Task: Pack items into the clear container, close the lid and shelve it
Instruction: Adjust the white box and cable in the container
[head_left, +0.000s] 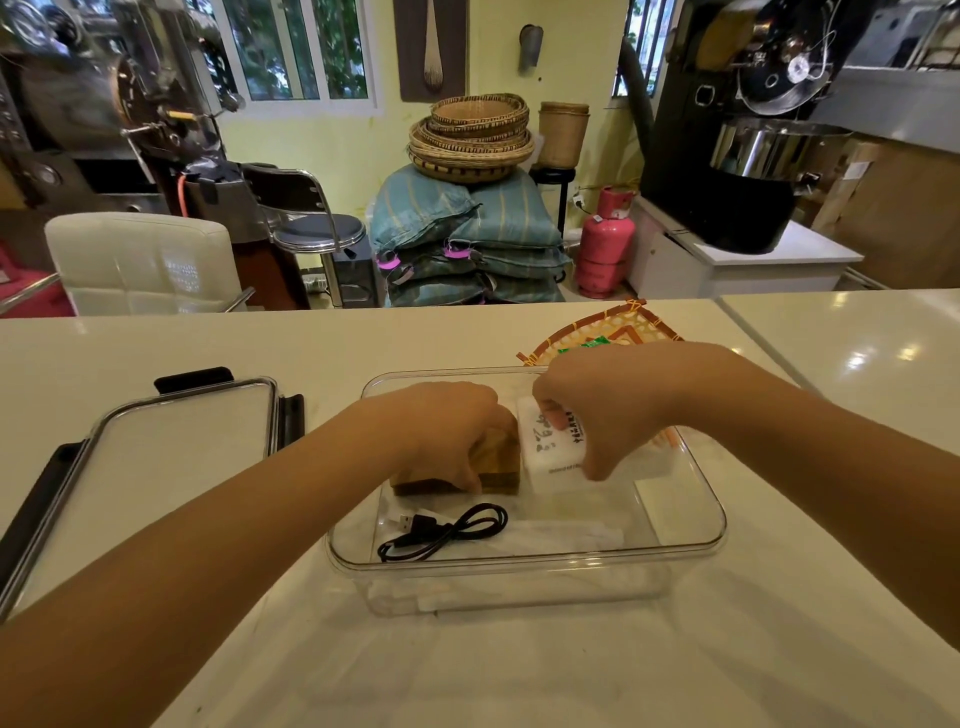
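The clear container (691, 540) stands on the white counter in front of me, without its lid. Inside it, my left hand (447, 431) grips a brown wooden box (501, 470) at the far left. Beside it, my right hand (597, 415) holds a white packet with dark print (550, 457), fingers on its top and thumb at its near edge. A coiled black USB cable (441, 530) lies on the container floor at the near left. The lid (171, 457), clear with black clasps, lies flat to the left of the container.
A woven bamboo tray (618, 332) with a green item on it sits just behind the container. Beyond the counter's far edge stand a white chair (140, 265), stacked sacks with baskets, a pink gas cylinder (605, 244) and a roasting machine.
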